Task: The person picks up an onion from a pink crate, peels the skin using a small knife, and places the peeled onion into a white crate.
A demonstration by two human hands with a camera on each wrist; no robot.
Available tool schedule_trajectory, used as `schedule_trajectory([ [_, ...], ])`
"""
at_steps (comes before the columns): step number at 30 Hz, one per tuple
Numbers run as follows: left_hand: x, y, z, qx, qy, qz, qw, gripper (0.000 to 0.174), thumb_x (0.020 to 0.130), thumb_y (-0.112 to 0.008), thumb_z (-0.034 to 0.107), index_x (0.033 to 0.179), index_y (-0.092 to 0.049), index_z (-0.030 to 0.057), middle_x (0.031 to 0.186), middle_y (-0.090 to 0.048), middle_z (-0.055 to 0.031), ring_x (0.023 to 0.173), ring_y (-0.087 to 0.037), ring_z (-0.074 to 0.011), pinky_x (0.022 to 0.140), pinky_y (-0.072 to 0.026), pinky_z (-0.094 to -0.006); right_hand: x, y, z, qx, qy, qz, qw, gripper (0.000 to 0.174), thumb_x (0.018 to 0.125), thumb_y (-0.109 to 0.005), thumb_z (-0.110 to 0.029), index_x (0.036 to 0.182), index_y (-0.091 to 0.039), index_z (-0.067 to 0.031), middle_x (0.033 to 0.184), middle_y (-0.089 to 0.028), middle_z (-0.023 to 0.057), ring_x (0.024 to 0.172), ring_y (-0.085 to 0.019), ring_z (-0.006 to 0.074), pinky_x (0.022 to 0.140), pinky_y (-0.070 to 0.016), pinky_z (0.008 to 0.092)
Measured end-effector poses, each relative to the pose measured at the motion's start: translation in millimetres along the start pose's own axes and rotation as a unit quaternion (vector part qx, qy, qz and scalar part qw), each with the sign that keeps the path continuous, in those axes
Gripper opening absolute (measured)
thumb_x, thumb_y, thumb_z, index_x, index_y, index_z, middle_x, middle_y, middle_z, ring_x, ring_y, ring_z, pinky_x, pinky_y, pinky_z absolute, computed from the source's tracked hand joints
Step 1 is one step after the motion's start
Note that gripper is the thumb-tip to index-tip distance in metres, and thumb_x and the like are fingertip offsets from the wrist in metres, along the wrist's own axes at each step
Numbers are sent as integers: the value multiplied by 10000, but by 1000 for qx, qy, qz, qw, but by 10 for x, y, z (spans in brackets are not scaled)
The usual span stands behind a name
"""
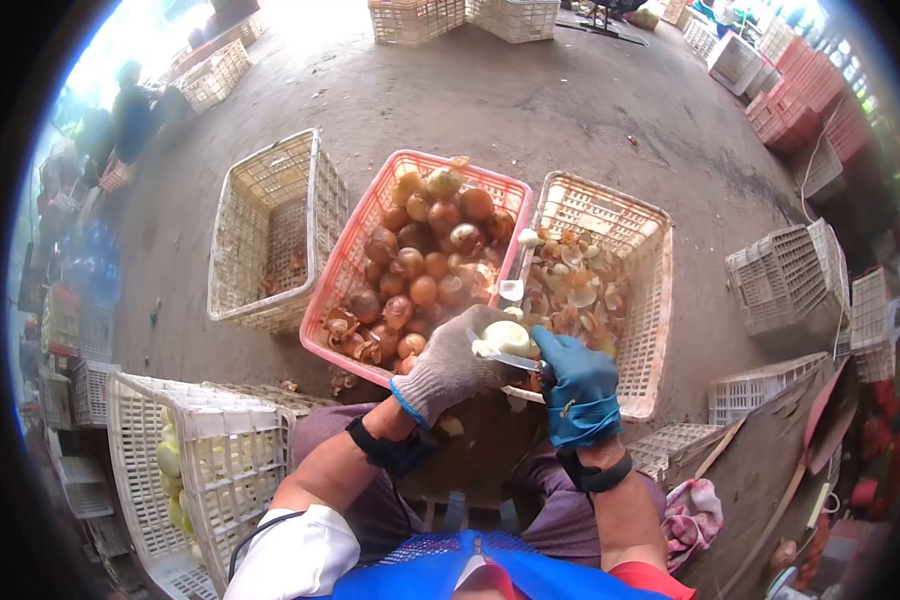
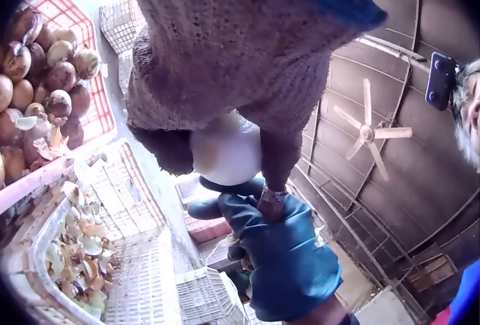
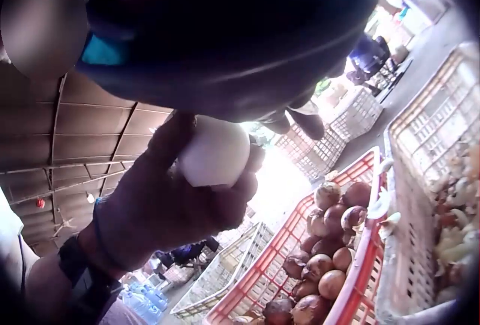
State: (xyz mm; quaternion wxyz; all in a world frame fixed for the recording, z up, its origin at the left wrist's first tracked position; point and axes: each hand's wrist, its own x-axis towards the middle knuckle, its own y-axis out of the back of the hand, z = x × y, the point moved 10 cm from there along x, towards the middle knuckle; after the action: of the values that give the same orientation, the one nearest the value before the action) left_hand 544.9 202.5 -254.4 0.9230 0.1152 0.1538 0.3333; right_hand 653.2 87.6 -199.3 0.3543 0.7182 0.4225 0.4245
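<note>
A peeled white onion (image 1: 508,338) sits in my left hand (image 1: 450,362), which wears a grey knit glove and grips it from the side. My right hand (image 1: 578,385), in a blue rubber glove, holds a small knife (image 1: 520,361) with its blade against the onion's lower side. Both hands are over the near edges of two crates. In the left wrist view the onion (image 2: 225,152) shows between thumb and fingers; the right wrist view shows its pale side (image 3: 216,151). Dark glove and shadow hide most of the knife there.
A pink crate (image 1: 358,238) of unpeeled onions (image 1: 425,290) stands ahead. Beside it, a white crate (image 1: 650,310) holds onion skins (image 1: 575,280). Another white crate (image 1: 315,215) stands left, and one with peeled onions (image 1: 169,458) is at the lower left. More crates (image 1: 785,275) stand right.
</note>
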Motion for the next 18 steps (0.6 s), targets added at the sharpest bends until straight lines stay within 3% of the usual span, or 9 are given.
schedule_trajectory([
  [1, -7, 0, 34, 6, 5, -4, 1000, 653, 679, -960, 214, 1224, -662, 15, 1096, -745, -94, 991, -708, -149, 894, -572, -313, -21, -4, 18, -9, 7, 13, 1000, 395, 968, -617, -344, 1298, -653, -129, 931, -684, 112, 776, -688, 355, 658, -535, 456],
  [7, -18, -40, 2, -19, -11, -23, 1000, 703, 676, -966, 206, 1262, -633, 10, 1114, -741, -103, 1014, -704, -147, 905, -572, -316, -58, -39, 130, -38, -4, 34, 999, 496, 813, -744, -190, 1302, -663, -168, 952, -700, 88, 741, -692, 327, 642, -541, 443],
  [10, -22, -5, 56, -44, -32, 14, 998, 741, 676, -967, 195, 1294, -599, 12, 1149, -729, -102, 1041, -691, -145, 923, -567, -317, -31, -18, 87, -30, 2, 35, 999, 496, 808, -745, -192, 1297, -669, -168, 951, -703, 80, 730, -694, 323, 634, -539, 442],
  [13, -41, 2, 4, -38, -34, 15, 999, 759, 711, -958, 297, 1324, -590, 43, 1120, -735, -128, 1040, -716, -199, 911, -565, -358, -32, -15, 75, -39, 6, 51, 998, 500, 806, -742, -191, 1300, -670, -172, 940, -703, 75, 729, -697, 311, 633, -539, 434],
  [16, -38, -33, -59, -119, -23, 2, 993, 695, 721, -956, 289, 1277, -616, 45, 1113, -735, -114, 1029, -712, -192, 906, -565, -349, -24, 5, 57, -38, 6, 53, 998, 478, 821, -722, -188, 1296, -677, -166, 921, -701, 75, 719, -697, 296, 626, -539, 425],
  [18, -36, -107, -84, -167, 7, -33, 985, 670, 714, -965, 200, 1259, -610, 42, 1129, -712, -63, 1037, -670, -136, 918, -559, -312, -19, 1, 36, -46, 11, 60, 997, 461, 832, -708, -189, 1291, -682, -157, 910, -698, 76, 713, -695, 291, 622, -540, 420],
])
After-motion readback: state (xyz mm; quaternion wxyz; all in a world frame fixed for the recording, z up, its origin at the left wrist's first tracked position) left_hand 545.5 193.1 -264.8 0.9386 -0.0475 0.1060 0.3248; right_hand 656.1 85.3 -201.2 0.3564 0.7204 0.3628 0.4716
